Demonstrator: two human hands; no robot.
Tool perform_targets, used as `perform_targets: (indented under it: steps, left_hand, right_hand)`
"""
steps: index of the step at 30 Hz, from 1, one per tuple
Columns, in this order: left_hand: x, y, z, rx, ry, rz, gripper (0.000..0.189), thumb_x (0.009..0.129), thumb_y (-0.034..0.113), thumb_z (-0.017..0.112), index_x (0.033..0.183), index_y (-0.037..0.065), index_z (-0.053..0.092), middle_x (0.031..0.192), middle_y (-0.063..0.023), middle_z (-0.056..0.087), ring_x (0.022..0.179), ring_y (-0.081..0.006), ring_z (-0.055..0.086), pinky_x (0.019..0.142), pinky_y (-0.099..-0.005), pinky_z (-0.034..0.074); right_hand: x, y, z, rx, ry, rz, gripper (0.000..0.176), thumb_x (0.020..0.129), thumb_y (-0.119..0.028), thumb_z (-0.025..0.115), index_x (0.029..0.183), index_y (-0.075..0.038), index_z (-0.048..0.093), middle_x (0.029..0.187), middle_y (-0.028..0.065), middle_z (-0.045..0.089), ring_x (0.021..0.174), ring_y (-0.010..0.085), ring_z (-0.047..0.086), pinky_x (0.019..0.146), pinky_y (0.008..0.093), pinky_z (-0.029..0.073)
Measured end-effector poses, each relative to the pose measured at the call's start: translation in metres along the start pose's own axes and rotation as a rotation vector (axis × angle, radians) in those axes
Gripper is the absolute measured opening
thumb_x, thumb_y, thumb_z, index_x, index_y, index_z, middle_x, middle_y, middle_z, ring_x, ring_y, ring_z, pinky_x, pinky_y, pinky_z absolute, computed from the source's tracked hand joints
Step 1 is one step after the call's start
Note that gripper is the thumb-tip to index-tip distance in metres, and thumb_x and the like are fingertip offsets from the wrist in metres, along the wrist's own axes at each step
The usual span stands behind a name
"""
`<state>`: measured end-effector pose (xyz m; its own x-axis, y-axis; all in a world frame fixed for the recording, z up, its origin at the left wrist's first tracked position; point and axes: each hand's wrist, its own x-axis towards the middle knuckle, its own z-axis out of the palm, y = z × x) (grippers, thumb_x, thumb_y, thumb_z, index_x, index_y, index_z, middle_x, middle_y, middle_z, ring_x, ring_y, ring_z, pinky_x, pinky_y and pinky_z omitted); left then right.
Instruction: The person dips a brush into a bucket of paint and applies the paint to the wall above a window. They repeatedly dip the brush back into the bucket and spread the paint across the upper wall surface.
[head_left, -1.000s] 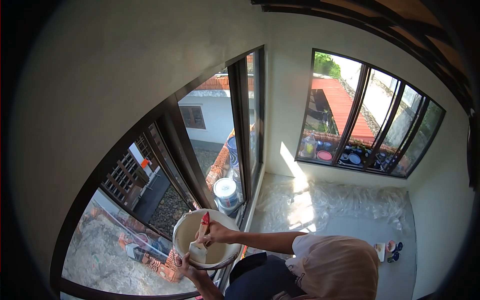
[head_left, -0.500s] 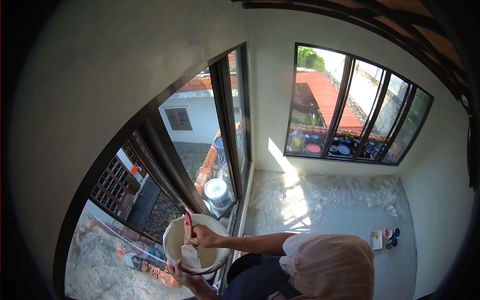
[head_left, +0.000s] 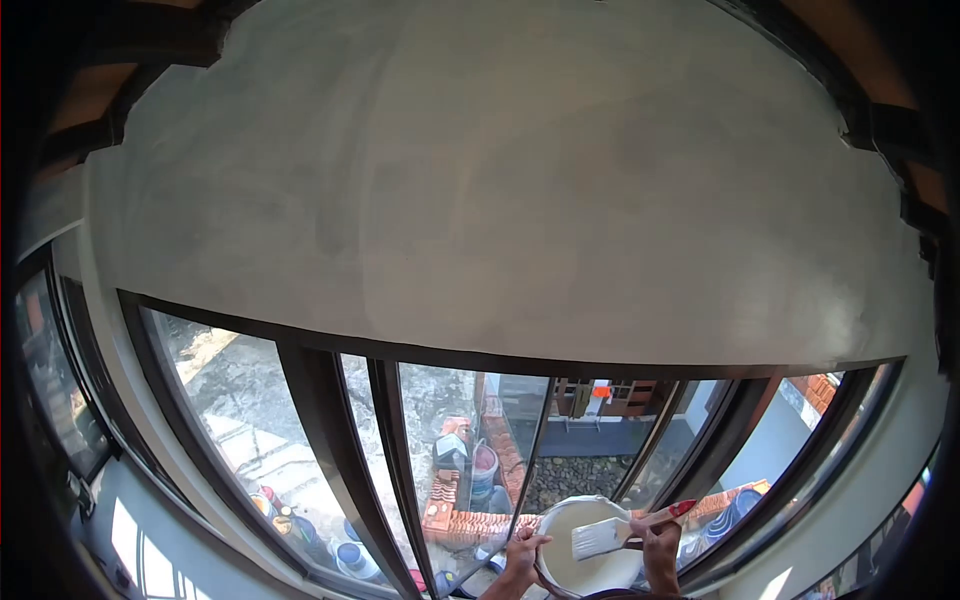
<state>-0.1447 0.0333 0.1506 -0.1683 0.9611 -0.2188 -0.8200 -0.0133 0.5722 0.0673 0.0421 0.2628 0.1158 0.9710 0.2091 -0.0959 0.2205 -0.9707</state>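
Near the bottom of the head view, my left hand (head_left: 521, 562) grips the left rim of a round bucket (head_left: 588, 508), its thumb over the edge. Pale, cream-coloured paint (head_left: 570, 575) fills part of the bucket. My right hand (head_left: 660, 552) is closed around the handle of a wide brush (head_left: 598, 538) at the bucket's right side. The brush has white bristles, which lie over the bucket's opening, and a red-tipped wooden handle pointing up and right.
A broad grey-white wall (head_left: 500, 200) rises above a dark window frame (head_left: 480, 356). Through the glass show roof tiles (head_left: 480, 525), dark gravel (head_left: 580, 480) and several buckets. Dark beams (head_left: 160, 35) edge the top corners.
The view has swung from the room's corner to face the wall above the windows. The brush has lifted from inside the bucket to over its right rim; both hands keep their holds.
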Motion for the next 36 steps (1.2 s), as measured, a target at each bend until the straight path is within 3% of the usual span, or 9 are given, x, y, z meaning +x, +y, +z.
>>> perform_targets:
  steps: [4,10,16,18,23,25,26,30,36]
  left_hand:
    - [-0.003,0.004,0.009,-0.086,0.100,0.065,0.023,0.069,-0.010,0.066,0.071,0.010,0.054,0.069,-0.0008,0.057,0.058,-0.0109,0.055,0.057,-0.0261,0.049]
    - [0.002,0.002,-0.005,-0.049,0.080,0.140,0.022,0.068,-0.009,0.066,0.068,0.008,0.053,0.067,-0.0012,0.057,0.058,-0.0113,0.056,0.058,-0.0252,0.050]
    - [-0.010,0.008,0.008,-0.064,0.086,0.152,0.017,0.068,-0.007,0.067,0.071,0.006,0.057,0.068,-0.0028,0.059,0.058,-0.0123,0.057,0.059,-0.0257,0.050]
    - [-0.013,0.008,0.010,-0.070,0.079,0.127,0.019,0.070,-0.009,0.064,0.070,0.007,0.055,0.066,-0.0033,0.058,0.057,-0.0137,0.057,0.057,-0.0289,0.051]
    - [-0.018,0.009,0.008,-0.035,0.042,0.147,0.018,0.069,-0.005,0.068,0.073,0.008,0.056,0.067,-0.0016,0.057,0.057,-0.0122,0.056,0.056,-0.0266,0.049]
    - [-0.018,0.009,0.006,-0.034,0.046,0.154,0.018,0.069,-0.005,0.068,0.073,0.008,0.056,0.067,-0.0013,0.057,0.056,-0.0119,0.056,0.056,-0.0265,0.049]
    - [-0.017,0.009,0.006,-0.031,0.032,0.158,0.017,0.070,-0.005,0.068,0.072,0.008,0.056,0.066,-0.0010,0.057,0.056,-0.0116,0.055,0.055,-0.0263,0.049]
    - [-0.023,0.014,0.010,-0.036,0.036,0.153,0.016,0.071,-0.005,0.067,0.073,0.007,0.057,0.068,-0.0011,0.058,0.057,-0.0107,0.055,0.056,-0.0252,0.048]
    - [-0.017,0.011,0.008,-0.038,0.010,0.157,0.016,0.072,-0.006,0.066,0.073,0.008,0.057,0.070,-0.0015,0.059,0.060,-0.0111,0.057,0.058,-0.0249,0.048]
  right_hand:
    - [0.009,-0.137,0.021,-0.054,0.002,-0.272,0.018,0.078,-0.005,0.069,0.088,0.006,0.059,0.076,0.0089,0.062,0.066,0.0147,0.063,0.056,0.0271,0.056]
    - [0.011,-0.326,0.107,-0.086,-0.297,-1.286,0.016,0.084,0.003,0.063,0.099,0.000,0.060,0.091,0.0106,0.065,0.091,0.0194,0.065,0.076,0.0280,0.056]
    - [0.008,-0.470,0.252,-0.326,-0.005,-2.198,0.011,0.084,-0.003,0.064,0.096,-0.002,0.063,0.084,0.0095,0.067,0.074,0.0177,0.068,0.071,0.0267,0.057]
    - [-0.004,-0.499,0.285,-0.368,-0.103,-2.351,0.008,0.086,-0.006,0.054,0.085,0.001,0.059,0.073,0.0162,0.063,0.063,0.0301,0.063,0.058,0.0374,0.052]
    - [0.009,-0.510,0.357,-0.707,0.207,-2.367,0.010,0.083,-0.006,0.056,0.083,0.000,0.063,0.078,0.0154,0.066,0.068,0.0280,0.066,0.059,0.0351,0.053]
    - [-0.003,-0.460,0.365,-0.838,0.016,-2.311,0.014,0.083,-0.007,0.062,0.097,-0.006,0.065,0.078,0.0078,0.067,0.065,0.0195,0.066,0.062,0.0276,0.056]
    - [-0.016,-0.431,0.360,-0.847,-0.196,-2.293,0.017,0.088,-0.013,0.052,0.097,-0.007,0.066,0.082,0.0095,0.068,0.077,0.0273,0.067,0.071,0.0370,0.055]
    - [-0.042,-0.384,0.344,-0.884,-0.559,-2.192,0.018,0.090,-0.016,0.051,0.092,-0.009,0.068,0.078,0.0101,0.068,0.078,0.0256,0.067,0.072,0.0361,0.056]
    - [-0.002,-0.511,0.349,-0.785,0.308,-2.397,0.008,0.079,-0.005,0.059,0.080,-0.003,0.067,0.074,0.0136,0.067,0.067,0.0260,0.067,0.057,0.0347,0.054]
